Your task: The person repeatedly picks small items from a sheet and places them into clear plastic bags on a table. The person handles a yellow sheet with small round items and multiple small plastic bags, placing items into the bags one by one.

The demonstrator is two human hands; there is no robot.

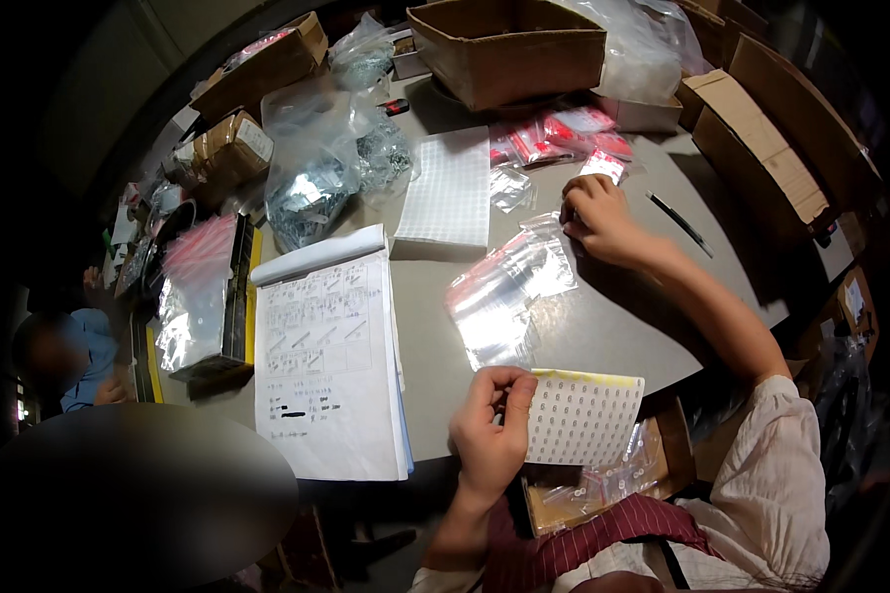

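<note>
My left hand (pixel 491 425) pinches a sheet of small printed labels (pixel 588 420) by its left edge, above the near edge of the table. Farther off, my right hand (pixel 600 222) is lowered to the tabletop with its fingers bent together. Its fingertips meet the upper right end of a spread of overlapping clear zip bags (pixel 509 292); anything between them is hidden. Red and white packets (pixel 554 138) lie just beyond that hand, and a dark pen (pixel 679 224) rests to its right.
A stack of white label sheets (pixel 447 188) and a notepad (pixel 326 371) lie left of the bags. Bags of metal parts (pixel 311 188) stand behind. Cardboard boxes (pixel 509 59) line the far side. An open box (pixel 672 445) sits by my lap. Another person (pixel 89 346) is at left.
</note>
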